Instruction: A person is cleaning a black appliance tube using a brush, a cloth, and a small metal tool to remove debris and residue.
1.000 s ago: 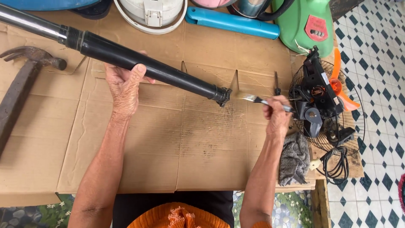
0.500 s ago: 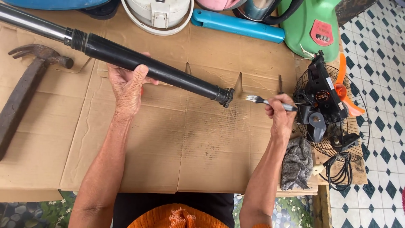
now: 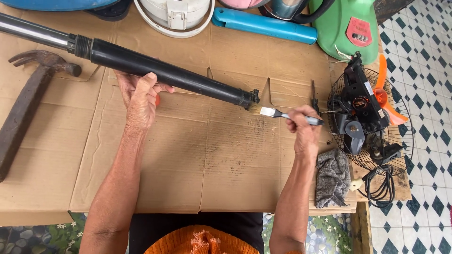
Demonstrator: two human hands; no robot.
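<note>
— Head view: where is the black tube point(image 3: 169, 75)?

— It lies slantwise over the cardboard-covered tabletop point(image 3: 212, 169), its metal end toward the upper left and its capped end near the middle. Take the tube as the landmark. The left hand point(image 3: 140, 96) is under its middle, fingers curled up around it, so that grip is closed on the tube.

— And the other hand?

— The right hand point(image 3: 305, 128) is to the right of the tube's capped end, its grip closed on the handle of a small paintbrush point(image 3: 282, 114). The bristles touch the cap.

— What else lies about?

— A hammer point(image 3: 28, 101) is below the tube's metal end. A fan motor in its wire guard point(image 3: 369, 120) is right of the cap, a grey rag point(image 3: 332, 176) below that, and a blue tube point(image 3: 263, 24) above.
</note>
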